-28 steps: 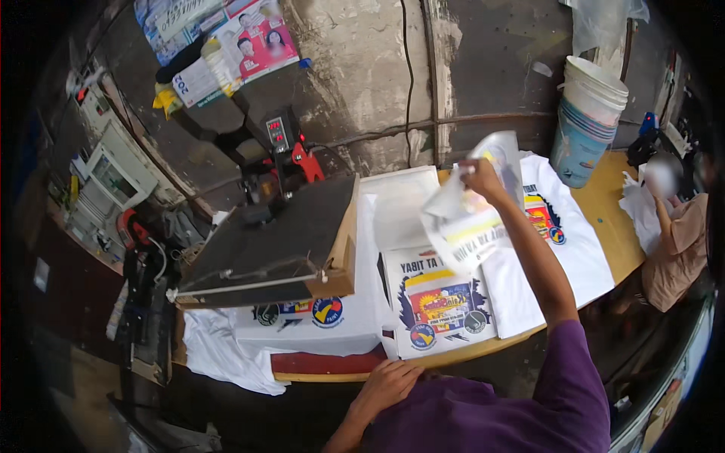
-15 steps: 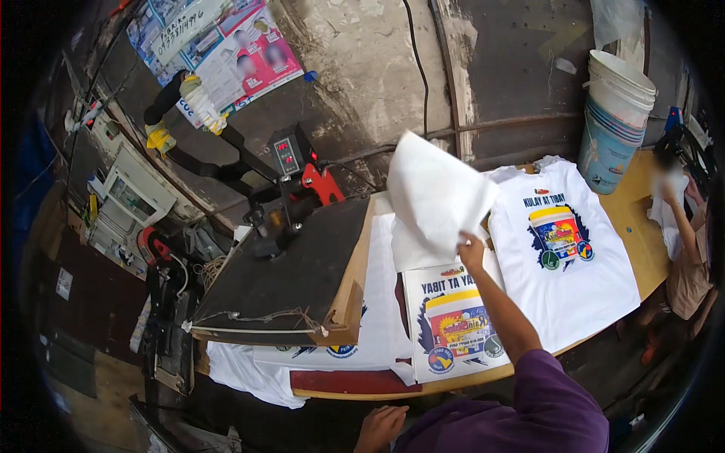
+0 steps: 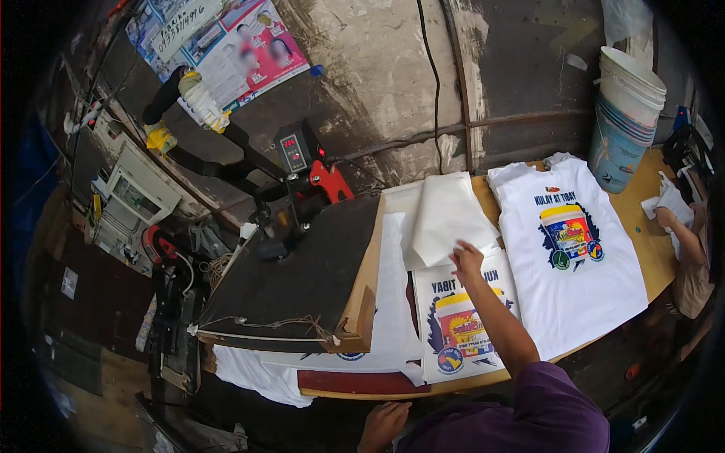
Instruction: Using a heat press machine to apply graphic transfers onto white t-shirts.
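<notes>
My right hand (image 3: 466, 258) is open beside the front edge of a white sheet (image 3: 449, 215), lying at the back of the table. Below it is a stack of colour-printed transfer sheets (image 3: 445, 309), partly hidden by my forearm. A white printed T-shirt (image 3: 570, 294) lies to the right. My left hand (image 3: 385, 419) rests low by my body, fingers loosely bent and apart, holding nothing visible. A heat press (image 3: 291, 279), its black platen raised, overhangs another white shirt (image 3: 393, 302) to the left.
The wooden table (image 3: 634, 226) carries stacked buckets (image 3: 623, 128) at back right. A co-worker (image 3: 687, 257) handles white cloth at the right edge. A second machine (image 3: 166, 317) stands at left, and a cable (image 3: 434, 83) runs down the wall.
My right hand has swung the lifted sheet over, set it down at the back of the table and let go. The printed shirt at right is now uncovered. My left hand has moved lower.
</notes>
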Demonstrator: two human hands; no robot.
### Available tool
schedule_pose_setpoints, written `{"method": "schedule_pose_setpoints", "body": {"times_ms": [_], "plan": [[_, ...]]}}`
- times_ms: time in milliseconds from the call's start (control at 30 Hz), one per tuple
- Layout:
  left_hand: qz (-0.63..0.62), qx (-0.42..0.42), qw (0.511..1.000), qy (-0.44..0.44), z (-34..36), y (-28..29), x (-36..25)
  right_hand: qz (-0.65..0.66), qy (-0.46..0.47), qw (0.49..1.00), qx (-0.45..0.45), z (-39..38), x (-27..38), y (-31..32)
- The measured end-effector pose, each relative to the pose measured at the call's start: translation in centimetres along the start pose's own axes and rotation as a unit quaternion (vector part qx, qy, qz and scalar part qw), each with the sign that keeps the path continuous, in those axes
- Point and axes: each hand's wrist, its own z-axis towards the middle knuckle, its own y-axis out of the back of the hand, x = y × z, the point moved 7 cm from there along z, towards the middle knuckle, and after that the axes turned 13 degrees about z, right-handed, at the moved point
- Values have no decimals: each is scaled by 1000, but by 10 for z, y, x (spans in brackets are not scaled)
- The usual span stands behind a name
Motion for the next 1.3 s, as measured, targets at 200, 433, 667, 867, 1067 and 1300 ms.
{"method": "schedule_pose_setpoints", "body": {"times_ms": [200,433,667,867,1067,1300], "plan": [[8,-1,1000,-18,-12,-26,10,-221,77,972,-22,8,11,16],[-62,-45,997,6,-19,-30,7,-400,301,863,-64,17,-39,99],[-32,-71,997,-2,-18,-27,3,-351,301,873,-153,7,-51,79],[-38,-58,998,-2,-32,-39,7,-306,233,917,-107,38,-70,34],[-47,-12,998,47,-48,-34,29,-437,196,875,75,12,-94,14],[-81,-291,916,264,-84,11,198,-344,-88,921,158,-122,-87,52]]}}
